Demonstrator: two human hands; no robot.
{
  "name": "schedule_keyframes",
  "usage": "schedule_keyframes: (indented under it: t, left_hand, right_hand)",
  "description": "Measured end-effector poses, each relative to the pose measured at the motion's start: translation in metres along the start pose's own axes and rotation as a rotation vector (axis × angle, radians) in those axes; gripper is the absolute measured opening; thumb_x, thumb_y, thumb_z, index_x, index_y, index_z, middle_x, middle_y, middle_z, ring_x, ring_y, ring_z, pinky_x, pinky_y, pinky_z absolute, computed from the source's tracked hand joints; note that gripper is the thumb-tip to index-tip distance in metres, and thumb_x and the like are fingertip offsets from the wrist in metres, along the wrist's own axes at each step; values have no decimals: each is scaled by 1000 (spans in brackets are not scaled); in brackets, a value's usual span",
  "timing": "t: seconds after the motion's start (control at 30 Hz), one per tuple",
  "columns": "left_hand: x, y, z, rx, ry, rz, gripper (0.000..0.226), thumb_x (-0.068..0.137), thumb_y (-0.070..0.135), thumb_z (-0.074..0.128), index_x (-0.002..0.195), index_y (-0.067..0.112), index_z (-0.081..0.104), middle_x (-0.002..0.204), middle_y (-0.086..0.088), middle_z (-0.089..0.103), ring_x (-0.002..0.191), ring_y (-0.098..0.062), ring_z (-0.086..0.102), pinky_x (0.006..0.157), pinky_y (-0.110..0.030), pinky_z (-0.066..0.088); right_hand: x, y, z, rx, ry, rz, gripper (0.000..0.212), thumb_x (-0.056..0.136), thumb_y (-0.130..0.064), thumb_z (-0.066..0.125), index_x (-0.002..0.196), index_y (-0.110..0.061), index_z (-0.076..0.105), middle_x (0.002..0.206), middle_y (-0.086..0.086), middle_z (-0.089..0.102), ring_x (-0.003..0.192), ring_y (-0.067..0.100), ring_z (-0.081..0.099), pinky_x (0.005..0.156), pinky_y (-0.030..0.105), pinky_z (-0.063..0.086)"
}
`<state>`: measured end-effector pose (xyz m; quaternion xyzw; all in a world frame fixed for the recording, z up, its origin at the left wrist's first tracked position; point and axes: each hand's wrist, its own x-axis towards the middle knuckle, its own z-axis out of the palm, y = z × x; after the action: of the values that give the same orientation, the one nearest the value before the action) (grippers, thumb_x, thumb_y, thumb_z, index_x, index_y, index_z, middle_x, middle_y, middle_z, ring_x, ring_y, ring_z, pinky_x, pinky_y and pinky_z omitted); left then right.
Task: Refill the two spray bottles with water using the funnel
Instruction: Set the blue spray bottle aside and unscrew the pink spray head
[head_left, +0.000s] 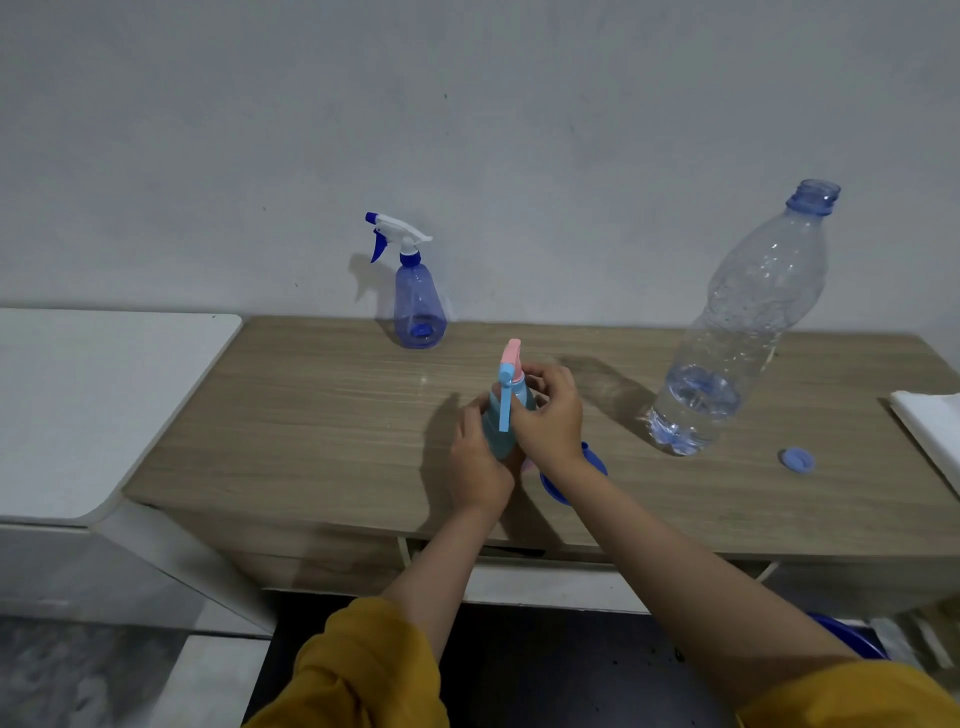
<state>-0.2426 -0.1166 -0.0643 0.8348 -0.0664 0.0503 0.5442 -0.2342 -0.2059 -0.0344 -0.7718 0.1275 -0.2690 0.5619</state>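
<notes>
Head view shows the left hand (480, 457) wrapping its grip round the small teal spray bottle (503, 415) at the counter's (291, 415) near middle to steady it, while the right hand (548, 415) pinches its pink-and-blue sprayer head (510, 371), apparently to twist it.

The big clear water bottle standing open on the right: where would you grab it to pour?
Probably around the wide ribbed body of the water bottle, coming from its near side, since it stands upright, uncapped and nearly empty. The narrow neck gives less control, and thin walls may buckle if squeezed.
</notes>
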Motion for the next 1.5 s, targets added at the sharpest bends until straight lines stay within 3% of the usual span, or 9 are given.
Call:
schedule_keyframes:
  t: [0.2,0.43,0.6,0.73,0.83,1.0,1.2,1.37,1.5]
  left_hand:
    - [0,4,-3,9,-35,-30,77,64,20,84,129,21,44,118,4,58,97,-7,54,60,-6,36]
    - [0,4,-1,18,13,-28,66,66,29,83,121,15,49,108,-3,59,97,-20,59,67,-21,37]
    - [-1,4,-3,56,0,5,65,70,33,80,123,18,45,118,-1,57,107,-18,56,76,-27,44]
    - [-1,6,-4,55,-4,0,62,70,27,81,121,15,47,118,-3,56,103,-16,53,73,-20,37]
    - [-1,7,-3,67,5,5,61,69,26,82,119,13,49,116,-4,57,100,-17,54,66,-14,35]
    - [-3,8,-4,120,15,33,65,71,24,79,127,16,46,128,-4,54,113,-23,54,82,-25,42]
    - [-4,7,-3,109,28,32,69,71,26,80,129,13,46,129,-6,53,114,-24,53,83,-23,38]
    - [-4,8,-2,191,35,28,69,73,31,78,131,14,44,131,-2,53,115,-22,52,76,-20,33]
    - [-3,7,0,217,50,35,69,72,32,78,130,15,45,130,-2,54,114,-22,53,78,-21,36]
  right_hand:
    - [4,-1,-8,-69,-89,-53,31,78,-8,70,109,-13,66,104,-1,67,99,11,60,86,30,52]
    - [15,-22,-7,-69,-165,-71,32,85,-7,61,116,-10,64,107,1,68,99,10,61,90,30,52]
    - [28,-46,-13,13,-87,-54,29,80,-26,76,105,-18,62,98,-3,67,89,11,65,79,27,55]
    - [51,-83,-29,26,31,-128,25,77,-25,79,96,-21,63,89,-1,69,76,9,66,69,24,55]
    - [75,-115,-46,68,101,-165,22,75,-27,80,89,-23,64,86,0,71,75,15,69,68,30,57]
    - [106,-142,-86,-72,138,-201,30,71,-36,80,89,-18,65,84,0,71,72,18,70,71,33,57]
    - [104,-75,-106,-528,-72,-9,29,75,-26,79,77,0,66,70,9,62,66,22,57,61,30,43]
    - [83,2,-103,-739,-255,186,25,81,-21,66,64,-8,53,54,2,44,61,24,50,43,24,28]
    - [69,37,-99,-806,-354,289,24,85,-26,65,72,-10,53,67,7,54,69,25,56,53,26,35]
